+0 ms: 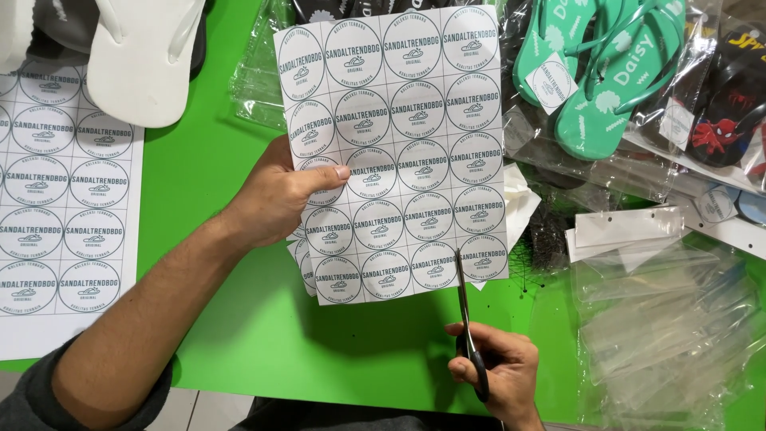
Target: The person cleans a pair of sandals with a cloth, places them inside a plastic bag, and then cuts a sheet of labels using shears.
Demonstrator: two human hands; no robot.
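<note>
Left hand [275,195] gripping sticker sheet [399,152], right hand [495,367] on scissors [467,327] (blades at its lower edge)

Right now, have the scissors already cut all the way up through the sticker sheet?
No, the scissors in the right hand have only entered the bottom edge of the sticker sheet, which the left hand holds whole.

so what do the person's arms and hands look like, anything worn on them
Both hands are bare: no gloves, rings or watch show. The left hand leads into a bare forearm with a dark grey sleeve pushed up near the elbow. The right hand shows only to the wrist, no sleeve visible.
</note>
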